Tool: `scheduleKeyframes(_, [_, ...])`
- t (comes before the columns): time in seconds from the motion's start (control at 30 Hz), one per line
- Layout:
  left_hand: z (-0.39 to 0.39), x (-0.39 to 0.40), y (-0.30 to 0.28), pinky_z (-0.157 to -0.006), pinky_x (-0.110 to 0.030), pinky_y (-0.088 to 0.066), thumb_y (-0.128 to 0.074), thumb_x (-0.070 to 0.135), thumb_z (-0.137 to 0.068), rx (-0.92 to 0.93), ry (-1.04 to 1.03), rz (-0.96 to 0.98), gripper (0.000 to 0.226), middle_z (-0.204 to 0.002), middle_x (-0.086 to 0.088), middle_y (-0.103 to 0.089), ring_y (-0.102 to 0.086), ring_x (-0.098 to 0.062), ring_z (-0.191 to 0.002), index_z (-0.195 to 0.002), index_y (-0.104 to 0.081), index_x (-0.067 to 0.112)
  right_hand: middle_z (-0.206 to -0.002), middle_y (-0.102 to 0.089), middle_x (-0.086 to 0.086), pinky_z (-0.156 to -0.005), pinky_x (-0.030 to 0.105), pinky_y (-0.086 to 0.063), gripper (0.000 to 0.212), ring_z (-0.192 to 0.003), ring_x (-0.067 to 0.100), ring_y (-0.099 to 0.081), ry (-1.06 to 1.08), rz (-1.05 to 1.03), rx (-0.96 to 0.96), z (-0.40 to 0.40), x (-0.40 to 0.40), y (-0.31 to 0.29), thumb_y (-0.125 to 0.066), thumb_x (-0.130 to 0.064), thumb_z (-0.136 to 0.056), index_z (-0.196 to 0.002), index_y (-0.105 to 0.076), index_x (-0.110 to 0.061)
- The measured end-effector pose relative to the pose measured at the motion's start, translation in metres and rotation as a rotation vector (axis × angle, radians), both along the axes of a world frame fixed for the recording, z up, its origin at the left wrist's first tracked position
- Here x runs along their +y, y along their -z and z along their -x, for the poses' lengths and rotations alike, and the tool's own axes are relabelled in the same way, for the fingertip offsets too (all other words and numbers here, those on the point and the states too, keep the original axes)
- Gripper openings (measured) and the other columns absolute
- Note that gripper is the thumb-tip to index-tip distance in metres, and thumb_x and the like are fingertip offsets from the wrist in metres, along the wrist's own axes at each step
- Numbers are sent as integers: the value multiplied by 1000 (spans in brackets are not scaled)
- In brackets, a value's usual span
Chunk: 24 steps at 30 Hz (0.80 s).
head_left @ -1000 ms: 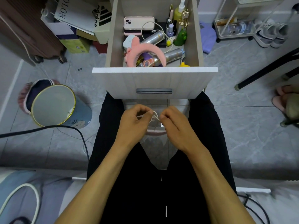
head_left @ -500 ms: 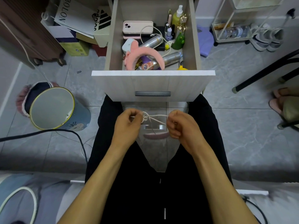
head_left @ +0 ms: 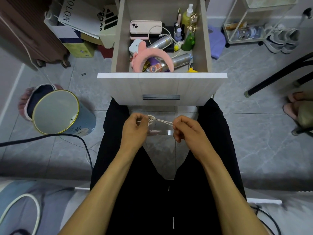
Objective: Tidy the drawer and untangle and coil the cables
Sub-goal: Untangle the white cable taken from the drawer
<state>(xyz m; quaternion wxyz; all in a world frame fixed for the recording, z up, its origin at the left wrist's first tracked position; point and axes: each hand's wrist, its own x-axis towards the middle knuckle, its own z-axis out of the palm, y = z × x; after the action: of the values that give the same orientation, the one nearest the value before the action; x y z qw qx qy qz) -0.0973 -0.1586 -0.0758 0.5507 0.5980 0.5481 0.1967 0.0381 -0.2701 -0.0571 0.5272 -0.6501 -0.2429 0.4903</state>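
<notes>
A thin white cable (head_left: 160, 121) is stretched taut between my two hands, below the drawer front. My left hand (head_left: 134, 128) grips a small coiled bundle of it at its left end. My right hand (head_left: 185, 128) pinches the free end. The open drawer (head_left: 161, 87) above holds a jumble: a pink headband (head_left: 152, 55), a pink phone case (head_left: 145, 27), two silver cans (head_left: 160, 42), small bottles, and another white cable (head_left: 166, 31) looping over the cans.
A blue bin with a gold rim (head_left: 57, 112) lies tilted on the floor at the left. A black cord (head_left: 50, 136) runs across the floor beneath it. Boxes and bags stand at the upper left, shoes and a wire rack at the upper right. A black chair leg (head_left: 277, 77) crosses the right.
My hands have drawn apart, pulling the white cable out straight between them. A second ago they were close together over the bundle.
</notes>
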Motion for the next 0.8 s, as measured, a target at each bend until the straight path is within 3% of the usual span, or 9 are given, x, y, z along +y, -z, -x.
scheduleKeyframes(0.13, [-7, 0, 2, -63, -24, -56, -58, 12, -95, -83, -122, 204, 11, -83, -5, -73, -73, -16, -75, -91, -66, 7, -59, -48, -3, -61, 24, -38, 28, -58, 12, -44, -135, -50, -146, 3, -3, -3, -51, -6, -96, -69, -56, -14])
scheduleKeyframes(0.2, [-8, 0, 4, -63, -25, -56, -58, 10, -94, -92, -155, 256, 12, -77, -7, -73, -73, -19, -72, -89, -66, 3, -61, -48, 6, -61, 26, -38, 27, -59, 17, -44, -130, -112, -102, 4, -2, -2, -51, -5, -93, -67, -55, -13])
scheduleKeyframes(0.33, [-9, 2, 10, -67, -30, -58, -56, 11, -96, -125, -217, 334, 15, -83, -14, -73, -74, -26, -76, -93, -66, 1, -62, -47, 11, -59, 27, -42, 24, -59, 22, -44, 41, -151, 126, 1, 3, 5, -47, -10, -88, -65, -54, -9])
scheduleKeyframes(0.5, [-6, -3, 4, -70, -31, -58, -57, 14, -97, -209, -106, 337, 14, -88, -12, -74, -74, -26, -83, -94, -68, 5, -68, -57, 4, -55, 28, -41, 30, -56, 16, -49, 368, -3, 316, -11, 3, 18, -46, -20, -101, -76, -60, -12])
scheduleKeyframes(0.7, [-3, -2, -3, -66, -28, -58, -59, 11, -95, -169, -61, 299, 11, -78, -2, -75, -71, -18, -69, -90, -69, 8, -73, -61, 3, -57, 24, -48, 28, -59, 12, -54, 632, -92, 761, -14, 2, 19, -45, -22, -101, -79, -59, -12])
scheduleKeyframes(0.8, [-3, -2, 1, -65, -28, -58, -59, 10, -95, -114, -115, 315, 17, -72, -2, -74, -69, -16, -66, -81, -68, 11, -74, -62, 3, -54, 22, -47, 28, -58, 11, -53, 631, -104, 798, -14, 1, 20, -45, -22, -101, -78, -59, -13])
